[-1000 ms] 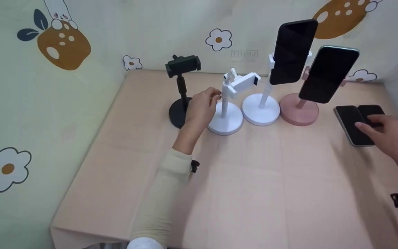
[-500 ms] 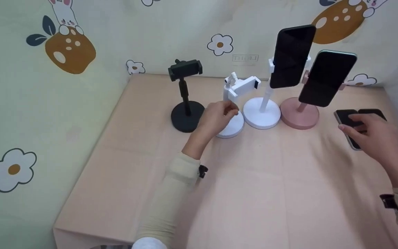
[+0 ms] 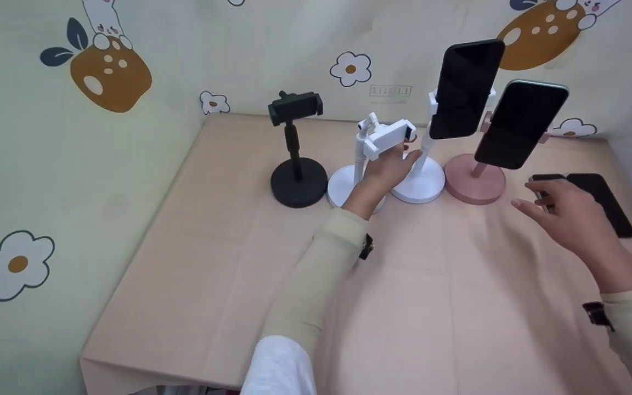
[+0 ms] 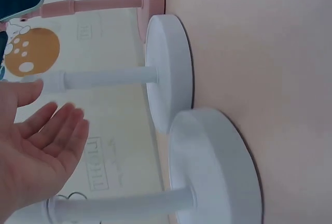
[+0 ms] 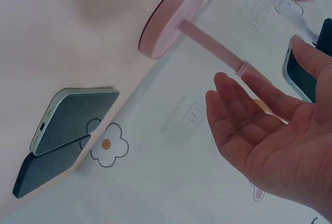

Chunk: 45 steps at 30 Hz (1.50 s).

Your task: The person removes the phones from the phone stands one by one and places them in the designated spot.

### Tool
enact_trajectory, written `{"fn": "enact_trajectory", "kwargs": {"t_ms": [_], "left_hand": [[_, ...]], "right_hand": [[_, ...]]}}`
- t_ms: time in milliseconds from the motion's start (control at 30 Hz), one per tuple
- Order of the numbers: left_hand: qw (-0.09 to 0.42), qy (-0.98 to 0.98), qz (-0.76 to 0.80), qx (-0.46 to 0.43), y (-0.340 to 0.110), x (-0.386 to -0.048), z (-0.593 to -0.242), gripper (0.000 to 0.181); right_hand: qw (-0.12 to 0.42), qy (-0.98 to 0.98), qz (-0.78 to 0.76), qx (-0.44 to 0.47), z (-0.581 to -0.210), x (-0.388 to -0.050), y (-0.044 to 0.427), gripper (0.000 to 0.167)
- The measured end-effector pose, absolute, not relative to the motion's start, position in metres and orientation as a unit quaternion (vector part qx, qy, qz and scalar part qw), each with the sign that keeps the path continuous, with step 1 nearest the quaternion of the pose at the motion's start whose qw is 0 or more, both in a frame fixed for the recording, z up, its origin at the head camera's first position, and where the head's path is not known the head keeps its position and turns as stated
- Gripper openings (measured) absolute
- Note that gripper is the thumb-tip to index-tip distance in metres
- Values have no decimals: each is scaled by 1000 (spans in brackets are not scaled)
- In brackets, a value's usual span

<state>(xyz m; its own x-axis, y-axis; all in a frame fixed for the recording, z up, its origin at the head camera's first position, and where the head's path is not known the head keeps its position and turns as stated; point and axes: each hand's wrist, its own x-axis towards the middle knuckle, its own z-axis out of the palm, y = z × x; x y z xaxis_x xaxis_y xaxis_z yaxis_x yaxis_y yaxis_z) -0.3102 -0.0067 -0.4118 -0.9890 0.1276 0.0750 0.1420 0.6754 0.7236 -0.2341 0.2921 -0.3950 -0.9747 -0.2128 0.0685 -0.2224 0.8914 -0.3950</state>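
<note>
My left hand reaches between the empty white phone stand and the white phone stand that bears a black phone. In the left wrist view its fingers are loosely bent around nothing, and the thumb lies near that second stand's pole; contact cannot be told. My right hand hovers with relaxed fingers and holds nothing. Beyond it, two phones lie side by side on the table: one plainly seen, the other mostly hidden by the hand in the head view.
A pink phone stand bears another phone, right of the white stands. At the left stands a black phone stand with its clamp unfilled. A cloth-covered table meets a patterned wall behind.
My left hand has moved right, from beside the empty white stand's pole to behind its clamp, near the second white stand. My right hand has drawn left, off the phones on the table.
</note>
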Motion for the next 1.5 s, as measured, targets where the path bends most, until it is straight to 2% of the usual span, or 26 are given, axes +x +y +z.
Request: {"fn": "enact_trajectory", "kwargs": {"t_ms": [200, 267, 433, 633, 833, 1100, 1300, 1500], "left_hand": [[47, -917, -392, -53, 10, -328, -402, 47], [45, -913, -401, -59, 14, -332, -399, 48], [19, -905, -419, -68, 25, -339, -396, 35], [35, -906, -413, -86, 36, -339, -394, 26], [46, -905, -413, -88, 30, -335, -396, 27], [102, -899, -407, -122, 24, -331, -400, 21], [97, -897, -415, -116, 21, -327, -403, 26], [94, -880, -450, -116, 12, -323, -404, 23]], "right_hand": [[13, -972, 209, 107, -397, -232, 289, 65], [16, -972, 208, 104, -397, -231, 288, 64], [16, -974, 200, 108, -396, -229, 288, 63], [24, -976, 184, 117, -391, -229, 290, 62], [16, -972, 196, 130, -392, -230, 284, 63], [14, -970, 204, 128, -395, -229, 285, 62], [15, -970, 206, 131, -396, -230, 283, 61], [11, -967, 214, 141, -396, -232, 277, 60]]}}
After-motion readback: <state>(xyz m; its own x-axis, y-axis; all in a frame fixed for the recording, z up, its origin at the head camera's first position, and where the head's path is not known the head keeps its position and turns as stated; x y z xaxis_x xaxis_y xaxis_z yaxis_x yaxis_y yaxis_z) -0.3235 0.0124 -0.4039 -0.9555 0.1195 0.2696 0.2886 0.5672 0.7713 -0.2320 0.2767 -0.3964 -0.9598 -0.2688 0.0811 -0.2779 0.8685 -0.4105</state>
